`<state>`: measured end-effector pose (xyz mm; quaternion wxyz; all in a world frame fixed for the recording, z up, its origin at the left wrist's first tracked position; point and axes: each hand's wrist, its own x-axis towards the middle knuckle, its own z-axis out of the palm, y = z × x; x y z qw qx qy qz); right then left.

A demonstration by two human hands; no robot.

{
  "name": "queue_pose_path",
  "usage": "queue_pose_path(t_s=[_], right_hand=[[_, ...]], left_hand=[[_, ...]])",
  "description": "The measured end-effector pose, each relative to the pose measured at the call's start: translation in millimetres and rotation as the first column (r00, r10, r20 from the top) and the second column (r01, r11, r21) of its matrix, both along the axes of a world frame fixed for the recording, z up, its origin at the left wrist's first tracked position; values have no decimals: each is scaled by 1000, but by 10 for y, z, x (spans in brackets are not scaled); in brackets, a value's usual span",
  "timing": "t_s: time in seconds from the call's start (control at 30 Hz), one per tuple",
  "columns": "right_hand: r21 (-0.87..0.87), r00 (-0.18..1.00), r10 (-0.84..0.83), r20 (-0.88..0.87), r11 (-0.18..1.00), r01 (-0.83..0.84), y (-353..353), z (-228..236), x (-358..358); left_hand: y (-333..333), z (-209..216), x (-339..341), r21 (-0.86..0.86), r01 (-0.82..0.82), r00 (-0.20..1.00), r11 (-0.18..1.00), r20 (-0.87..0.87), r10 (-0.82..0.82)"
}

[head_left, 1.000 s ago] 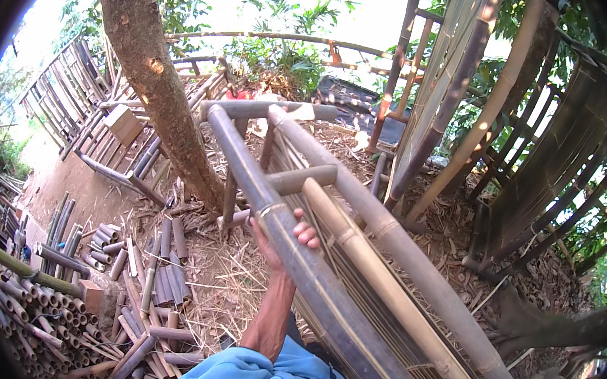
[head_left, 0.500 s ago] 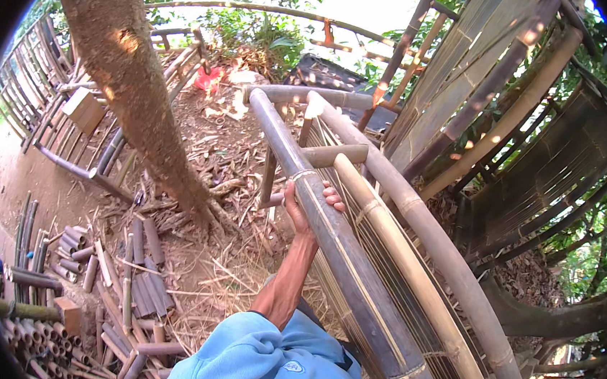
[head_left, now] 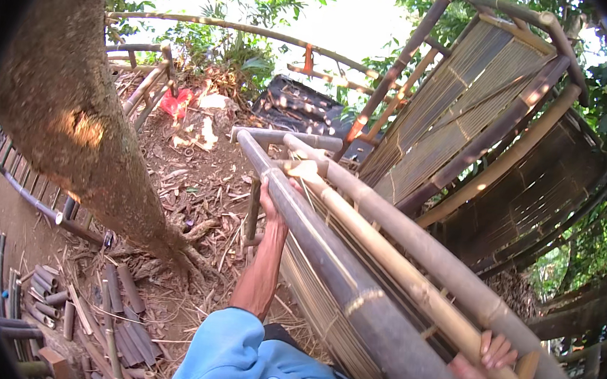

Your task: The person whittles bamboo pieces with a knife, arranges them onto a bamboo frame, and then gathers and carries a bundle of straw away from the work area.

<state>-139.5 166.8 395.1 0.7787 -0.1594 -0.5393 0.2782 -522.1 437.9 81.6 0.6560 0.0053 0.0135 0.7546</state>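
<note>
Bamboo frame (head_left: 354, 266) gripped by left hand (head_left: 271, 202) and right hand (head_left: 485, 360).

Outdoor bamboo workshop: cut bamboo pieces (head_left: 49, 290)

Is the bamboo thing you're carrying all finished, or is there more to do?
The bamboo frame looks built: poles joined, thin slats filling it. Right now it is lifted, left hand gripping the dark pole near the far end, right hand around the pale pole near the body. It isn't set down yet; similar frames lean ahead on the right.
</note>
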Motion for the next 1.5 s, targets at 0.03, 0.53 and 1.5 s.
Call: queue_pose_path(t_s=[0.03, 0.53, 1.5], right_hand=[[-3, 998, 20, -68, 1000, -21, 192, 86, -311], [96, 847, 524, 88, 842, -531, 2845, 287, -1995], [-685, 468, 689, 554, 696, -215, 744, -303, -2675]], left_hand=[[130, 22, -148, 50, -29, 977, 998, -210, 39], [278, 1443, -1063, -40, -610, 269, 791, -950, 159], [295, 3898, -1045, 694, -595, -537, 405, -718, 443]])
